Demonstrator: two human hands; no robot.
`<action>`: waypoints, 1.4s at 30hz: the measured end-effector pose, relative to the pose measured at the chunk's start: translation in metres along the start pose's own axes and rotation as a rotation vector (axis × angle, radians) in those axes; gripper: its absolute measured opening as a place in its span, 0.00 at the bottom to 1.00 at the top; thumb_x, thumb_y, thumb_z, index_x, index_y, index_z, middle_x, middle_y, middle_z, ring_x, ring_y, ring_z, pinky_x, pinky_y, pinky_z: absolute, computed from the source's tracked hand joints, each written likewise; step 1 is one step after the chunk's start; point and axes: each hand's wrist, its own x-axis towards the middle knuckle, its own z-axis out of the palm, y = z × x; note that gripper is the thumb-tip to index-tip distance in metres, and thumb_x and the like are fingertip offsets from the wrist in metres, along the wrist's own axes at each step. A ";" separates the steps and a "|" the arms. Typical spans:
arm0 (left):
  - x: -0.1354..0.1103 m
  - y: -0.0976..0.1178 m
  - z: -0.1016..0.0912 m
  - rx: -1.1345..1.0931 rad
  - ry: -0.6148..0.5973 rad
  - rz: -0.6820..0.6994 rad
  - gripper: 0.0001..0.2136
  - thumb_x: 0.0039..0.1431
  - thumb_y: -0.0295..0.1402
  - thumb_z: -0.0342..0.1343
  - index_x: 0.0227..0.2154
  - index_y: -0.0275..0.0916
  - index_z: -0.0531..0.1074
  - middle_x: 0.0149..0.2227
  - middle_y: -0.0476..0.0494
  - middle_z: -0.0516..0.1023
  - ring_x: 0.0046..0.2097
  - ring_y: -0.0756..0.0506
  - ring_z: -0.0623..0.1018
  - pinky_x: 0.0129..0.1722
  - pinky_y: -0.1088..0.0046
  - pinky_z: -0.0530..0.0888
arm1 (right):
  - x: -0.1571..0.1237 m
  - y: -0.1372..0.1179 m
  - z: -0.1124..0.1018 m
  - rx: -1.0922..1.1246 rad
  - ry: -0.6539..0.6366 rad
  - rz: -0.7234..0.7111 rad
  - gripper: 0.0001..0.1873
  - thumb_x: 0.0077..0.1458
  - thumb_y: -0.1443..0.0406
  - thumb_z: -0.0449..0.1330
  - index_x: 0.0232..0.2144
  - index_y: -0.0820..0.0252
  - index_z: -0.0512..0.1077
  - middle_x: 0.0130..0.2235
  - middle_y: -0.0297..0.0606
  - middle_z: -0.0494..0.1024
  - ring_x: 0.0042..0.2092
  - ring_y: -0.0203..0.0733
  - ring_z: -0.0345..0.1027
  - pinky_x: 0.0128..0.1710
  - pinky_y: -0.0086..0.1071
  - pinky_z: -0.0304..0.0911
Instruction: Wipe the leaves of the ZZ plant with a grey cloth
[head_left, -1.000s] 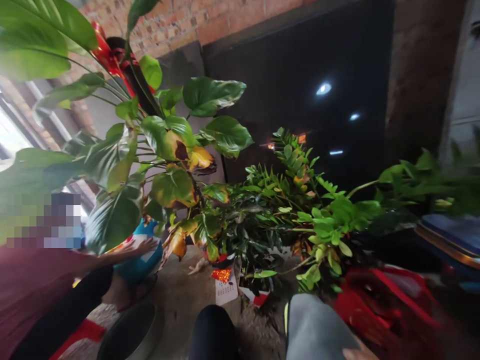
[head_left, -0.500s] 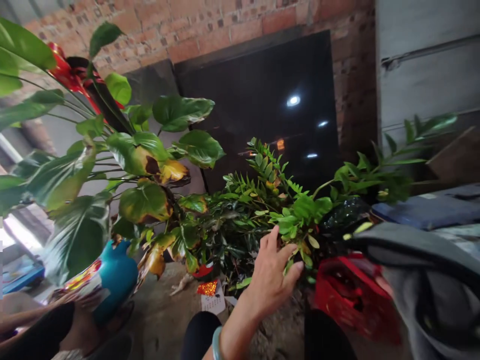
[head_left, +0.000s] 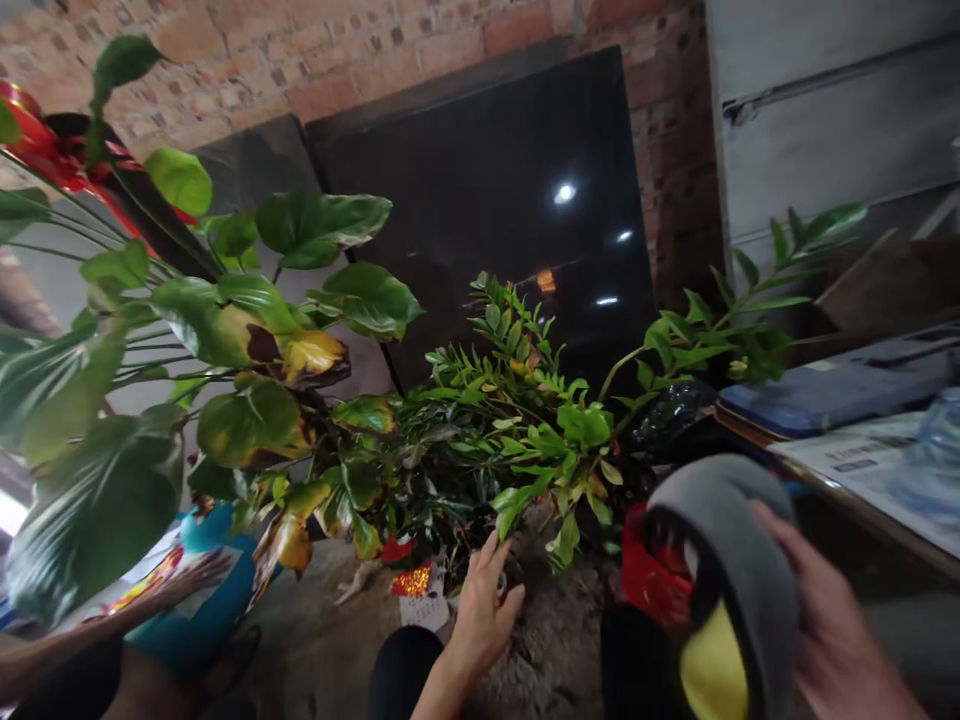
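Print on 1 card (head_left: pixel 422 612) is too small to read. The left hand (head_left: pixel 481 608), thumb spread, is near leaves (head_left: pixel 517 503); the right hand (head_left: pixel 825 600) grips 1 grey object (head_left: pixel 769 610).

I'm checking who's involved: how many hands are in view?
3: the left hand by the green leaves, the right hand holding a grey item, and another person's hand at the teal object, far left. More may be hidden.

Grey object (head_left: pixel 765 515) with yellow patch (head_left: pixel 716 662), green leaves (head_left: pixel 251 415) blotched brown
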 end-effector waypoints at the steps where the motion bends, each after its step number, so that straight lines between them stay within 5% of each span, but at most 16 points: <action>1: -0.002 -0.005 0.003 0.006 0.002 -0.003 0.25 0.47 0.27 0.53 0.52 0.39 0.69 0.59 0.35 0.65 0.60 0.37 0.64 0.60 0.50 0.59 | 0.011 -0.011 0.006 0.083 0.069 -0.021 0.16 0.43 0.49 0.58 0.28 0.53 0.75 0.26 0.40 0.81 0.40 0.53 0.75 0.41 0.43 0.69; 4: -0.007 -0.018 0.011 0.016 -0.010 -0.013 0.27 0.46 0.27 0.53 0.53 0.38 0.68 0.59 0.35 0.65 0.61 0.37 0.63 0.60 0.52 0.59 | 0.024 -0.025 0.040 0.304 0.176 0.088 0.10 0.41 0.56 0.61 0.26 0.53 0.74 0.28 0.38 0.81 0.43 0.51 0.74 0.42 0.41 0.69; 7: -0.012 -0.031 0.019 0.009 -0.008 -0.011 0.28 0.45 0.26 0.53 0.53 0.38 0.68 0.59 0.35 0.65 0.60 0.38 0.64 0.59 0.56 0.62 | -0.001 0.003 0.066 0.177 -0.027 0.373 0.12 0.38 0.56 0.62 0.24 0.58 0.75 0.28 0.42 0.82 0.43 0.57 0.74 0.40 0.46 0.69; 9: -0.015 -0.039 0.023 0.015 -0.013 -0.003 0.28 0.44 0.26 0.54 0.53 0.39 0.68 0.59 0.37 0.65 0.60 0.39 0.65 0.59 0.58 0.64 | -0.026 0.031 0.063 -0.016 -0.200 0.434 0.17 0.34 0.54 0.65 0.26 0.60 0.77 0.33 0.43 0.82 0.46 0.60 0.72 0.42 0.47 0.68; 11: -0.017 -0.044 0.025 0.020 -0.028 0.003 0.30 0.43 0.25 0.53 0.54 0.40 0.67 0.60 0.37 0.65 0.60 0.39 0.64 0.59 0.58 0.63 | -0.046 0.048 0.046 -0.170 -0.236 0.358 0.20 0.30 0.53 0.68 0.28 0.58 0.78 0.39 0.41 0.81 0.50 0.59 0.69 0.47 0.45 0.65; 13: -0.018 -0.047 0.027 0.007 -0.039 0.008 0.31 0.42 0.24 0.53 0.54 0.39 0.67 0.60 0.37 0.64 0.61 0.39 0.63 0.59 0.59 0.62 | -0.050 0.044 0.024 -0.181 -0.143 0.308 0.22 0.26 0.54 0.69 0.28 0.57 0.78 0.41 0.40 0.81 0.51 0.59 0.68 0.48 0.44 0.65; 16: -0.020 -0.050 0.034 -0.031 -0.024 0.010 0.31 0.42 0.23 0.53 0.55 0.37 0.66 0.60 0.36 0.64 0.61 0.40 0.63 0.59 0.62 0.63 | -0.029 0.006 0.010 0.053 0.154 0.298 0.19 0.28 0.56 0.68 0.27 0.57 0.76 0.34 0.43 0.82 0.45 0.59 0.72 0.43 0.46 0.68; 18: -0.022 -0.052 0.042 -0.043 0.008 0.005 0.30 0.41 0.22 0.52 0.53 0.36 0.68 0.59 0.35 0.65 0.60 0.39 0.64 0.58 0.61 0.64 | -0.005 -0.022 0.019 0.243 0.325 0.236 0.12 0.34 0.60 0.66 0.28 0.55 0.75 0.26 0.38 0.80 0.41 0.54 0.74 0.42 0.44 0.69; 20: -0.026 -0.054 0.050 -0.044 0.045 -0.001 0.30 0.39 0.21 0.50 0.52 0.36 0.70 0.58 0.34 0.66 0.59 0.39 0.66 0.57 0.61 0.65 | 0.013 -0.035 0.039 0.364 0.344 0.184 0.09 0.38 0.64 0.64 0.28 0.53 0.74 0.23 0.32 0.79 0.39 0.48 0.75 0.43 0.40 0.69; 25: -0.034 -0.058 0.061 -0.070 0.125 0.016 0.29 0.39 0.20 0.49 0.49 0.38 0.72 0.55 0.36 0.70 0.57 0.39 0.69 0.55 0.63 0.68 | -0.008 0.017 0.079 0.134 -0.008 0.408 0.12 0.36 0.61 0.65 0.27 0.60 0.75 0.26 0.40 0.80 0.44 0.55 0.73 0.47 0.45 0.65; 27: -0.036 -0.058 0.061 -0.092 0.142 0.015 0.27 0.41 0.20 0.49 0.49 0.38 0.73 0.55 0.36 0.71 0.57 0.40 0.70 0.55 0.64 0.69 | -0.034 0.051 0.073 -0.069 -0.158 0.390 0.20 0.33 0.56 0.67 0.30 0.62 0.77 0.32 0.43 0.82 0.49 0.59 0.69 0.52 0.48 0.60; 30: -0.037 -0.056 0.059 -0.131 0.132 0.025 0.26 0.43 0.21 0.50 0.49 0.39 0.73 0.55 0.37 0.71 0.57 0.41 0.70 0.55 0.65 0.68 | -0.061 0.075 0.042 -0.243 -0.167 0.263 0.24 0.29 0.53 0.68 0.32 0.59 0.78 0.38 0.41 0.81 0.53 0.61 0.65 0.56 0.49 0.53; 34: -0.038 -0.052 0.059 -0.130 0.130 0.031 0.28 0.41 0.20 0.49 0.49 0.38 0.73 0.55 0.36 0.71 0.57 0.40 0.69 0.55 0.63 0.68 | -0.036 0.035 0.007 -0.158 0.047 0.344 0.21 0.25 0.57 0.69 0.28 0.59 0.77 0.33 0.44 0.82 0.49 0.61 0.69 0.48 0.46 0.64; 38: -0.037 -0.048 0.062 -0.135 0.133 0.000 0.28 0.40 0.20 0.50 0.48 0.38 0.73 0.54 0.35 0.71 0.56 0.40 0.70 0.54 0.63 0.69 | 0.019 -0.019 0.021 0.204 0.382 0.266 0.15 0.37 0.62 0.65 0.33 0.56 0.74 0.29 0.39 0.81 0.45 0.48 0.73 0.42 0.36 0.68; 42: -0.038 -0.044 0.062 -0.129 0.127 -0.015 0.28 0.39 0.19 0.50 0.48 0.37 0.74 0.54 0.35 0.72 0.56 0.40 0.70 0.55 0.63 0.68 | 0.030 -0.001 0.060 0.288 0.221 0.340 0.11 0.41 0.62 0.62 0.33 0.53 0.73 0.28 0.35 0.82 0.45 0.47 0.73 0.43 0.40 0.69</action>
